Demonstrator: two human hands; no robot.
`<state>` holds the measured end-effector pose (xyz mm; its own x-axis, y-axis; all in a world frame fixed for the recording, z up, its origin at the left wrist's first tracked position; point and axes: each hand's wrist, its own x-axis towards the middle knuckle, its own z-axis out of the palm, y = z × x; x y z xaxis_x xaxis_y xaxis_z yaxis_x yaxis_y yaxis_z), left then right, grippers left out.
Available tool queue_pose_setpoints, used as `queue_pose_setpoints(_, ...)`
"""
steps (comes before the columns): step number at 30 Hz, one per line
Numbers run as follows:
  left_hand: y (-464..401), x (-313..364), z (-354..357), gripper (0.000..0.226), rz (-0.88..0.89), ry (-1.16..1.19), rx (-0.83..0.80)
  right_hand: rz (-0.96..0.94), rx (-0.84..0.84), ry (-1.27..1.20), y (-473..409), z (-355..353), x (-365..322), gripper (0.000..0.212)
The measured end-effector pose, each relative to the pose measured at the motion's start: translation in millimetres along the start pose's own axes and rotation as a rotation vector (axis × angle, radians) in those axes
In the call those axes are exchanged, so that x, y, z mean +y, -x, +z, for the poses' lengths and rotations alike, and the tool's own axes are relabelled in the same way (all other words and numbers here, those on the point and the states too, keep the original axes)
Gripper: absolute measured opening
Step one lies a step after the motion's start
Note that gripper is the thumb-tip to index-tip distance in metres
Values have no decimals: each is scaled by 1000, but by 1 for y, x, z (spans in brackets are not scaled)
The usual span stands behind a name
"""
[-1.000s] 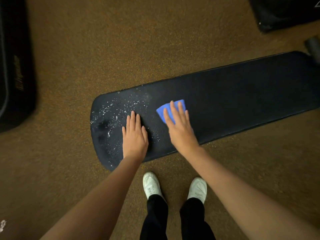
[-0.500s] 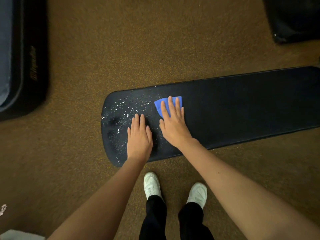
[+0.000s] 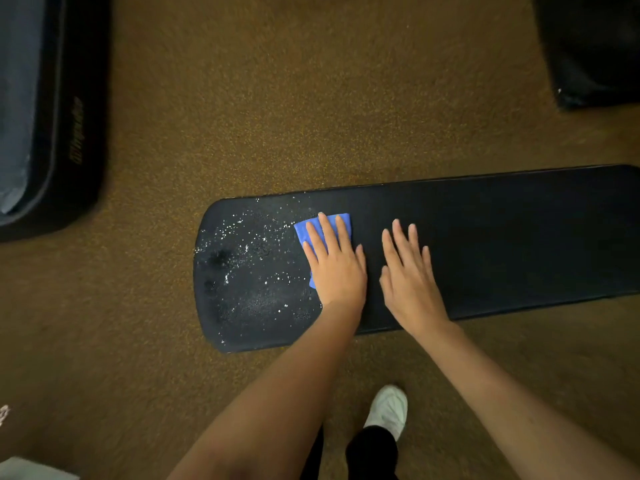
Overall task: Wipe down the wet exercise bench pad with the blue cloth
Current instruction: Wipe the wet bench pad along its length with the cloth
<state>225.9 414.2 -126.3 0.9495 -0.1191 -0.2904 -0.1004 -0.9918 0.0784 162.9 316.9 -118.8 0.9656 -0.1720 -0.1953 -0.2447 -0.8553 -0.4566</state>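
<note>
A long black bench pad (image 3: 502,237) runs from the middle of the head view to the right edge. Its rounded left end is speckled with water droplets (image 3: 249,244). A folded blue cloth (image 3: 300,229) lies on the pad at the right edge of the wet patch. My left hand (image 3: 337,271) presses flat on the cloth with its fingers spread, covering most of it. My right hand (image 3: 410,275) rests flat and open on the dry pad just to the right, holding nothing.
Brown speckled floor (image 3: 277,98) surrounds the pad. A black padded piece of equipment (image 3: 69,133) stands at the left, another black object (image 3: 595,50) at the top right. My white shoe (image 3: 388,410) is below the pad. A pale object (image 3: 20,471) sits in the bottom left corner.
The cloth was under my right hand; now my left hand covers it and my right hand has moved off to the right onto dry pad. The view shifted left.
</note>
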Motion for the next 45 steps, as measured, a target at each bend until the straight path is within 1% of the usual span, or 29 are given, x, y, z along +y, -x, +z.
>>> queue_pose_setpoints(2,-9,-7,3,56,58,-20,-2,-37,-12,10,-1,3,-3,60)
queue_pose_setpoints(6,-38,-18,1,52,172,-45,82,-53,-37,15,-7,7,-10,57)
queue_pose_setpoints(10,-49,-20,-3,55,176,105,104,-37,-58,12,-9,9,-8,56)
queue_pose_setpoints(14,-28,-40,6,49,373,43,92,-43,-67,17,-4,13,-4,55)
queue_pose_setpoints(21,-86,-48,-7,44,496,53,141,-20,-33,93,-5,22,-13,54)
queue_pose_setpoints(22,-89,-52,-6,43,481,81,170,-9,-29,98,-5,24,-15,54)
queue_pose_setpoints(24,-86,-57,-4,42,365,154,242,15,-32,106,-6,25,-18,54)
queue_pose_setpoints(26,-74,-54,-3,46,214,193,242,33,-31,124,-7,26,-21,55)
queue_pose_setpoints(27,-66,-51,-3,48,191,178,238,43,-31,134,-7,26,-22,56)
queue_pose_setpoints(29,-57,-47,-4,52,244,140,201,58,-32,146,-8,27,-27,58)
queue_pose_setpoints(31,-66,-47,-5,51,315,131,155,45,-42,148,-10,30,-33,61)
queue_pose_setpoints(34,-91,-45,-8,46,452,88,184,-6,-65,175,-15,35,-44,58)
queue_pose_setpoints(36,-104,-44,-11,44,441,107,173,-10,-73,182,-19,37,-47,56)
queue_pose_setpoints(38,-106,-51,-12,45,353,165,199,-2,-77,196,-21,37,-47,56)
queue_pose_setpoints(40,-94,-61,-10,48,298,161,238,-5,-77,214,-21,35,-47,56)
queue_pose_setpoints(42,-73,-68,-5,48,345,109,245,-3,-91,213,-21,34,-48,59)
queue_pose_setpoints(45,-64,-81,-2,47,503,51,212,9,-96,200,-21,32,-50,60)
